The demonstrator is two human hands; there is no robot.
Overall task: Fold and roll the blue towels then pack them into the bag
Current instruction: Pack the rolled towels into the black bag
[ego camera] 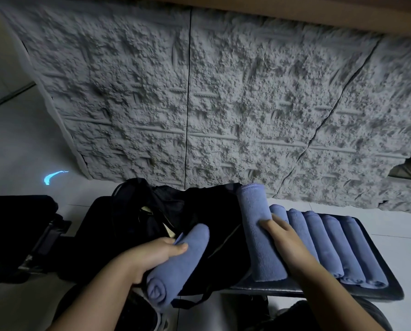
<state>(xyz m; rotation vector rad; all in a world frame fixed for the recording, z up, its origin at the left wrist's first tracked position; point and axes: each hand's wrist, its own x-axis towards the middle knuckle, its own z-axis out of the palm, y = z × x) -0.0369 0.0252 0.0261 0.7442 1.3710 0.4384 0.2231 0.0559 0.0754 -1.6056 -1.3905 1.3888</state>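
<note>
towels going into the bag, one roll in each hand

packing is the step in hand, as i judge it. the left hand (151, 255) holds a rolled blue towel (175, 263) with fingers and thumb curled around it, above the open black bag (132, 216). the right hand (283, 237) lies on a second roll (259, 235), fingers bent over its side, and this roll leans against the right edge of the bag. four more rolled towels (338, 247) lie side by side, touching each other, on a dark padded bench (390, 278) just right of the bag.

to do this well, the left roll should go down with its spiral end kept tight, so it does not open inside. i would lay it flat along the bottom of the bag, not upright, so the next rolls can lie beside it. the right hand should keep pressing on its roll until the left one is free. the inside of the bag is too dark to see what is already there.
</note>
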